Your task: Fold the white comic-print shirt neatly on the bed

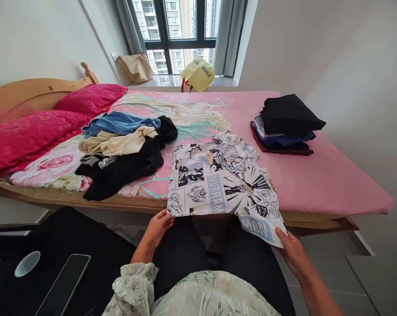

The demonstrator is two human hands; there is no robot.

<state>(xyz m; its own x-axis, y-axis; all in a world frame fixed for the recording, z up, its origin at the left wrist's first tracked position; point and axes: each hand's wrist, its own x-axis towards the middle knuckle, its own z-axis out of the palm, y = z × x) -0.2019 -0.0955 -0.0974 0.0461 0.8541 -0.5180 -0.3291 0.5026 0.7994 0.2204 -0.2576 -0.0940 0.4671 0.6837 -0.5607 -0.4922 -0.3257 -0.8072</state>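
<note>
A black-and-white comic-print garment (218,177) lies spread on the near edge of the pink bed (317,175), its hem hanging over the side. My left hand (157,228) grips its lower left corner. My right hand (292,250) holds the lower right corner, which droops below the bed edge. Both hands are close to my lap.
A loose heap of blue, cream and black clothes (126,151) lies to the left. A folded stack topped by a black item (286,123) sits at the right. Two magenta pillows (37,131) rest by the headboard. A phone (65,283) and small bowl (27,263) lie on a dark surface at lower left.
</note>
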